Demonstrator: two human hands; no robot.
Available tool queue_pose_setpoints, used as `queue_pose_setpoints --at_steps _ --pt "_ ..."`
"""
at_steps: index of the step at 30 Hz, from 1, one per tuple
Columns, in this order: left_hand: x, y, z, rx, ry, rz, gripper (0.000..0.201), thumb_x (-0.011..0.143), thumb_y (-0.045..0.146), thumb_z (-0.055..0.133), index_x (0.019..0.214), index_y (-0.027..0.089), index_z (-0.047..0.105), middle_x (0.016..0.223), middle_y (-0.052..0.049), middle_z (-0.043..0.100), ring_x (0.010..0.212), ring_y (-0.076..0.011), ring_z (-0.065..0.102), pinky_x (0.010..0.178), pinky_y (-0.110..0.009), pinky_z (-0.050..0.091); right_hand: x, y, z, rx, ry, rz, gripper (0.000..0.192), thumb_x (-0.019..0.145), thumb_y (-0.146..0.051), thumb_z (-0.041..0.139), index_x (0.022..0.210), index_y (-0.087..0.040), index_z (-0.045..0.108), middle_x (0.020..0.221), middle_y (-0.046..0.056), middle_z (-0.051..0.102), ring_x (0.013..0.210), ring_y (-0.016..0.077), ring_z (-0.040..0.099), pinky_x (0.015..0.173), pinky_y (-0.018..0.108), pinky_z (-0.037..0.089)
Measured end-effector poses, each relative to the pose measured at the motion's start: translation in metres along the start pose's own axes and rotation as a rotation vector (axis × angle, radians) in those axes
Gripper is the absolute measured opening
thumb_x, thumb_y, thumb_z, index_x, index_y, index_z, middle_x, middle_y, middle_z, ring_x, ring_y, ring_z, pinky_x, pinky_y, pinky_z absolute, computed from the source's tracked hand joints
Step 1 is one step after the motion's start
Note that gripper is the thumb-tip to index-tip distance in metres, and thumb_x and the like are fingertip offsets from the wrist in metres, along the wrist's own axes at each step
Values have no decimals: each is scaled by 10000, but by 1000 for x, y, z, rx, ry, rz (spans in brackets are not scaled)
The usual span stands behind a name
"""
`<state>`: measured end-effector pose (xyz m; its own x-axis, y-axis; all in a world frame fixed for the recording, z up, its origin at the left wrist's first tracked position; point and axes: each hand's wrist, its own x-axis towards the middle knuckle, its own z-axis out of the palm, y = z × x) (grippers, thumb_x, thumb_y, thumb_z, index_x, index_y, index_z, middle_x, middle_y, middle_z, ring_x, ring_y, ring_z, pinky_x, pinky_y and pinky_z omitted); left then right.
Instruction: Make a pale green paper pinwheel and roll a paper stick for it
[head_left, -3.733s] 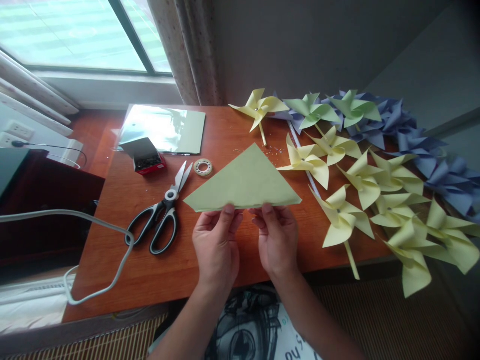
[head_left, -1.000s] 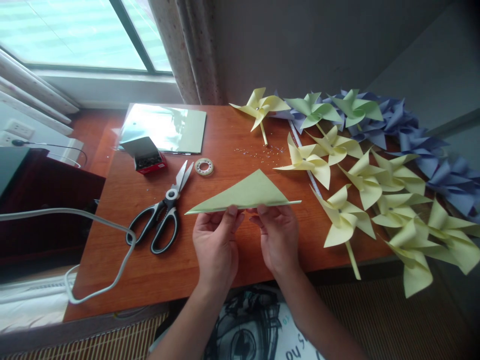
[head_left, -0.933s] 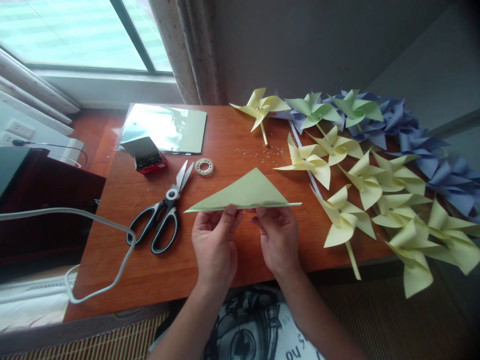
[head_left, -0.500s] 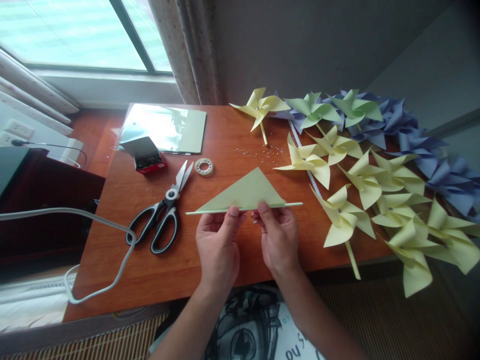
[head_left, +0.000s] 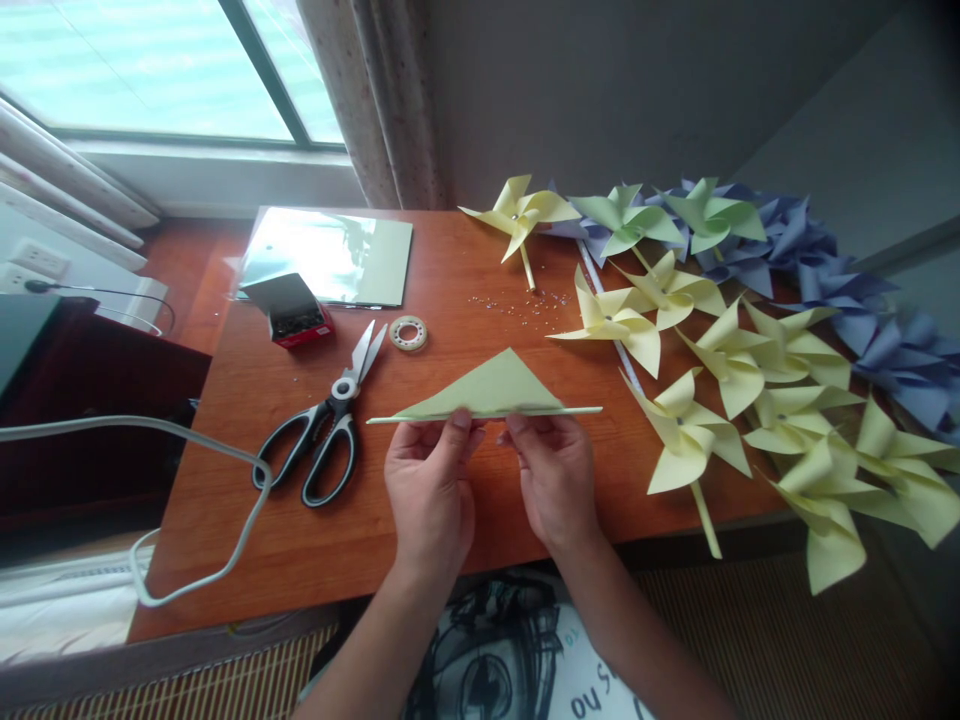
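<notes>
Between my two hands is a pale green sheet of paper, partly rolled along its near edge into a thin tube whose ends stick out at both sides. What still shows flat is a triangle pointing away from me. My left hand pinches the roll left of its middle, thumb on top and fingers beneath. On the other side, my right hand grips the roll the same way, its thumb close to the left one. Scissors lie partly open on the table, left of my left hand. A tape roll lies beyond them.
Several yellow paper pinwheels crowd the right side, with green pinwheels and purple pinwheels behind. A small open box and a shiny pack of paper stand back left. A white cable loops over the table's left edge.
The flat triangle of paper has become a little shorter as the roll thickens. Both hands have shifted slightly to the left and away from me.
</notes>
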<state>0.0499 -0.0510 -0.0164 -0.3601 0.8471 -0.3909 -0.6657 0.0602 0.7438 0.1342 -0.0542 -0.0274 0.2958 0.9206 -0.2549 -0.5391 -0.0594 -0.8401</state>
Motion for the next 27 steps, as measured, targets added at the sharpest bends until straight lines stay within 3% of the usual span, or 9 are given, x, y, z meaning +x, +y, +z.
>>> queue_pose_setpoints --at_steps 4,9,19,23,27 --pt "-2 -2 -1 14 -32 6 259 685 246 909 827 179 702 814 2 771 726 -103 726 713 -187 578 2 1 0 -18 68 -2 232 717 -331 875 776 -178 712 694 -4 745 607 130 658 592 252 529" --pt "-7 -3 1 50 -78 3 257 670 200 909 848 176 726 841 -16 783 767 -125 735 736 -207 586 6 0 -1 -12 105 -1 286 728 -368 875 810 -171 684 709 -6 731 613 120 651 627 252 540" --pt "-2 -2 0 22 -68 8 242 695 207 894 768 176 665 765 13 739 721 -103 714 736 -195 592 1 -1 -5 30 -62 -36 132 794 -226 829 881 -210 731 820 -16 759 747 123 677 679 238 547" --pt "-4 -3 -1 14 -99 3 211 727 201 877 767 169 673 748 18 732 706 -90 712 734 -179 588 2 0 -2 63 -44 -41 108 797 -203 828 862 -214 743 809 -28 769 723 95 670 718 223 547" --pt "-4 -4 -1 4 -64 42 244 665 190 917 784 169 705 771 17 750 707 -88 719 716 -170 589 4 0 -1 84 10 4 199 732 -254 888 828 -200 722 758 -38 750 666 85 646 690 217 536"
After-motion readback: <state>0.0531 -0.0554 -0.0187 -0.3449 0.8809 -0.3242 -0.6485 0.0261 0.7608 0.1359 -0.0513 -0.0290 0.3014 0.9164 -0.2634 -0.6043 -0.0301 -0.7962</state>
